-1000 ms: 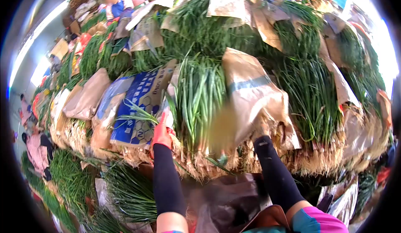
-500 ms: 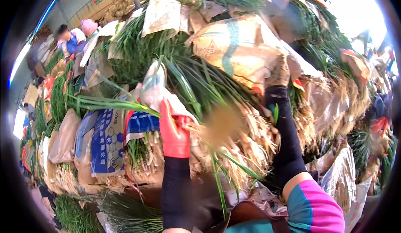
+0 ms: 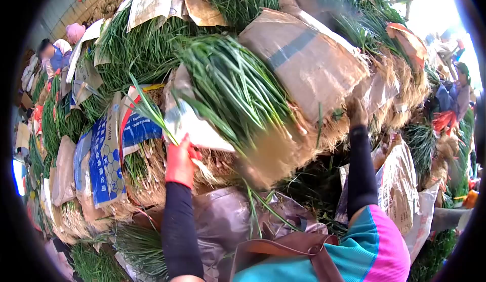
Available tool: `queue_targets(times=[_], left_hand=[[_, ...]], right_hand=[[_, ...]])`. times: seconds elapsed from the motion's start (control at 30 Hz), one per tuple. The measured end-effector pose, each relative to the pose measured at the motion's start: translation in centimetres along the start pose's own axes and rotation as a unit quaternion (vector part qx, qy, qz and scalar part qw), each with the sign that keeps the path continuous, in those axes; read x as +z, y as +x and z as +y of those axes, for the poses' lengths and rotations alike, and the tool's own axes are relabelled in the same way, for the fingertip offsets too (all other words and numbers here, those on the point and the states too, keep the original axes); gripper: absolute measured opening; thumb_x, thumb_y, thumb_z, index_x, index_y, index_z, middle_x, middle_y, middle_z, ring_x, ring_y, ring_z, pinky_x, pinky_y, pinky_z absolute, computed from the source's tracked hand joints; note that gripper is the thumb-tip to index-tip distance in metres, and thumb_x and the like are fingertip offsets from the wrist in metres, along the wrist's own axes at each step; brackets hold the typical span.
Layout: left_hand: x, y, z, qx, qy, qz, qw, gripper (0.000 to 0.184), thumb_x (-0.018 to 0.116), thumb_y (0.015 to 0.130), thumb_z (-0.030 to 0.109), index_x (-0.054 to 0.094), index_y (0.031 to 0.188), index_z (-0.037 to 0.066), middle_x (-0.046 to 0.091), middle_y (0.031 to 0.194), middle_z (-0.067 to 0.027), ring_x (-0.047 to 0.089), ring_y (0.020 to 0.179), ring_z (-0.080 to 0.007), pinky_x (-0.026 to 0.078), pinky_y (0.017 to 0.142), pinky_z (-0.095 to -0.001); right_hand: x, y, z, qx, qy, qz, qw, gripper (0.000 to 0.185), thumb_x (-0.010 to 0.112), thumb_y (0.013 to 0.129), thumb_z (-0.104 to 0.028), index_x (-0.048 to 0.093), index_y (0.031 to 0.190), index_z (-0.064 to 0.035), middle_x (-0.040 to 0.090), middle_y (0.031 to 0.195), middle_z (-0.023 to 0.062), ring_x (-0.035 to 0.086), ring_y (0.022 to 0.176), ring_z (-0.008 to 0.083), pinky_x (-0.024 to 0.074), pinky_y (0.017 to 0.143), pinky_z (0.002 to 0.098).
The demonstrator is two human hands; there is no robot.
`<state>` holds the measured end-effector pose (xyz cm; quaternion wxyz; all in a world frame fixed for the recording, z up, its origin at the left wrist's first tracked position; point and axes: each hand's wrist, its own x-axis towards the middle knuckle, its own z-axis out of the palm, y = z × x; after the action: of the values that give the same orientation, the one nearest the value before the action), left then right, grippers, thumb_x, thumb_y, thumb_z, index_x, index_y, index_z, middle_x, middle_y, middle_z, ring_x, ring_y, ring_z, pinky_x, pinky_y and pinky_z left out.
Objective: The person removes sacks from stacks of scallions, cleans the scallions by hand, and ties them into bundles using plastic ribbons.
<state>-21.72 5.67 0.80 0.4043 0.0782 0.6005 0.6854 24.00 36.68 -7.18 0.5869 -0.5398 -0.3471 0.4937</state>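
My left hand [image 3: 180, 163], in a red glove, is closed around a loose scallion [image 3: 151, 111]. Its green leaves stick up to the left and its pale root end pokes out past my fingers. Beside that hand lies a whitish sack [image 3: 195, 130], partly under a thick heap of scallions [image 3: 238, 87]. My right hand [image 3: 358, 111] is at the lower right corner of a brown paper sack [image 3: 309, 72], against dry scallion roots. Its fingers blend into the roots, so I cannot tell whether they grip anything. A blurred tan spot hides part of the heap's root end.
Stacked scallion bundles [image 3: 131, 54] rise behind, covered with sack pieces. Blue printed sacking [image 3: 107, 163] hangs at the left. A crumpled plastic sheet [image 3: 215, 226] lies below. One person [image 3: 53, 59] is at the far left, another [image 3: 461, 87] at the right edge.
The view has shifted. My left hand has moved lower and left with the scallion, away from the heap. The brown sack lies differently, and my right hand is now at its lower corner.
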Motion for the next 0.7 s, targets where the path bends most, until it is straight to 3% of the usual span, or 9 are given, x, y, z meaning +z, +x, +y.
queue_targets(times=[0.1,0.17,0.23,0.3,0.37,0.4,0.47,0.57,0.7], left_hand=[[-0.1,2.8,3.0,0.039,0.044,0.031,0.998,0.017,0.057,0.088,0.021,0.054,0.087,0.004,0.050,0.066,-0.0023,0.043,0.048,-0.0112,0.044,0.045,-0.0278],[-1.3,2.0,3.4,-0.008,0.140,0.016,0.990,0.020,0.059,0.087,0.024,0.054,0.088,0.004,0.052,0.070,-0.0033,0.045,0.052,-0.0122,0.043,0.047,-0.0272],[-2.7,-0.7,2.9,-0.012,0.165,-0.002,0.986,0.025,0.057,0.087,0.026,0.056,0.100,0.005,0.057,0.076,-0.0053,0.048,0.053,-0.0141,0.042,0.044,-0.0279],[-5.7,-2.6,3.2,-0.044,0.275,0.048,0.959,0.025,0.055,0.088,0.027,0.059,0.104,0.008,0.058,0.078,-0.0041,0.051,0.054,-0.0145,0.042,0.043,-0.0284],[-9.5,-2.9,3.2,-0.041,0.463,0.087,0.881,0.025,0.053,0.089,0.028,0.061,0.106,0.011,0.057,0.079,-0.0024,0.054,0.056,-0.0133,0.042,0.043,-0.0285],[-10.5,-4.7,3.9,-0.001,0.443,0.074,0.893,0.028,0.053,0.089,0.029,0.063,0.106,0.009,0.057,0.080,-0.0015,0.056,0.060,-0.0113,0.046,0.048,-0.0270],[-9.0,-9.6,4.8,0.050,0.119,0.053,0.990,0.032,0.054,0.090,0.029,0.057,0.117,0.010,0.061,0.098,-0.0065,0.058,0.070,-0.0099,0.047,0.057,-0.0238],[-7.3,-14.0,1.6,0.050,-0.357,-0.122,0.925,0.039,0.053,0.091,0.027,0.050,0.126,0.011,0.057,0.118,-0.0141,0.059,0.077,-0.0097,0.047,0.059,-0.0232],[-3.7,-17.0,-7.7,-0.096,-0.112,-0.146,0.978,0.041,0.049,0.091,0.026,0.048,0.127,0.008,0.058,0.117,-0.0139,0.050,0.052,-0.0097,0.047,0.051,-0.0243]], right_hand=[[2.0,-14.2,-2.4,-0.092,-0.135,0.006,0.987,0.021,0.051,0.089,-0.020,0.062,0.102,-0.0073,0.062,0.100,0.0129,0.059,0.091,0.0204,0.0490,0.081,0.0319],[2.2,-20.0,1.9,-0.212,-0.051,-0.111,0.970,0.019,0.052,0.088,-0.015,0.061,0.104,-0.0080,0.062,0.103,0.0112,0.058,0.093,0.0185,0.0487,0.082,0.0307],[2.1,-25.2,7.3,-0.079,0.081,-0.206,0.972,0.019,0.057,0.085,-0.015,0.062,0.102,-0.0087,0.065,0.098,0.0112,0.062,0.088,0.0214,0.0512,0.073,0.0338],[3.6,-29.0,3.3,-0.325,-0.334,-0.427,0.775,0.023,0.061,0.082,-0.017,0.061,0.104,-0.0110,0.066,0.086,0.0113,0.064,0.077,0.0269,0.0512,0.066,0.0365],[6.0,-31.8,2.7,-0.337,-0.369,-0.463,0.732,0.029,0.063,0.080,-0.023,0.059,0.106,-0.0125,0.063,0.074,0.0120,0.062,0.069,0.0315,0.0492,0.061,0.0392],[6.9,-32.3,2.8,-0.320,-0.446,-0.491,0.676,0.032,0.062,0.081,-0.030,0.056,0.109,-0.0142,0.062,0.073,0.0137,0.062,0.068,0.0311,0.0481,0.059,0.0422],[10.1,-33.8,3.1,-0.320,-0.451,-0.425,0.716,0.034,0.055,0.085,-0.040,0.055,0.105,-0.0119,0.062,0.071,0.0150,0.062,0.066,0.0331,0.0479,0.057,0.0448],[14.3,-33.3,5.6,-0.299,-0.548,-0.380,0.682,0.032,0.054,0.083,-0.039,0.057,0.094,-0.0095,0.063,0.072,0.0150,0.064,0.068,0.0326,0.0499,0.059,0.0438],[15.2,-32.5,6.7,-0.305,-0.564,-0.409,0.650,0.026,0.059,0.075,-0.033,0.063,0.076,-0.0082,0.065,0.073,0.0148,0.065,0.070,0.0307,0.0513,0.064,0.0410]])
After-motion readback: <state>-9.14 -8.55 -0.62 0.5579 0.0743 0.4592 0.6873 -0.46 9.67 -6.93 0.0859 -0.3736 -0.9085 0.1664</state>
